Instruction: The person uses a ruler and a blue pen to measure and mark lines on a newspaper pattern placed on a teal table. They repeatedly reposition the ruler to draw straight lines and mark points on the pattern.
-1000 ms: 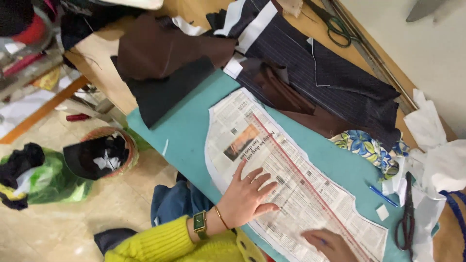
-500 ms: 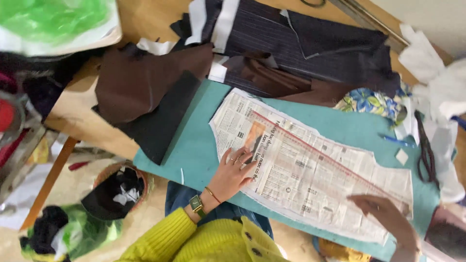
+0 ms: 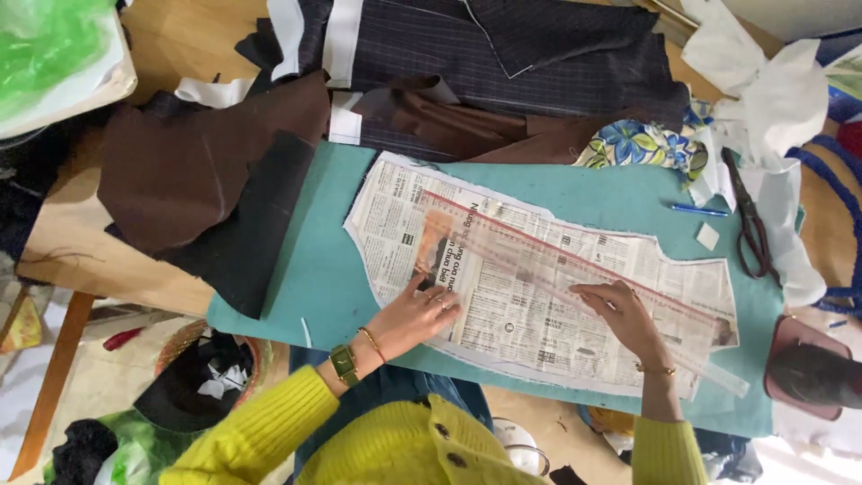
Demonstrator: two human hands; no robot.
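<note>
— Two hands are down on the newspaper pattern (image 3: 539, 296), which lies flat on the teal fabric (image 3: 332, 269) spread over the worktop (image 3: 193, 40). Where does the clear ruler (image 3: 575, 274) lie from them?

— Its long axis runs diagonally, from upper left of the pattern down to the lower right. We have the right hand (image 3: 624, 314) directly on it near mid-length — fingers (image 3: 597, 292) spread flat, pressing, gripping nothing. The left hand (image 3: 413, 314) sits just beside the ruler's upper end, on the paper, fingers loosely extended and also holding nothing.

— And the arm pose?

— Both forearms reach forward from the body in yellow sleeves (image 3: 260, 431) — wrists low, palms down. The scissors (image 3: 750, 220) lie well apart, right of the pattern.
</note>
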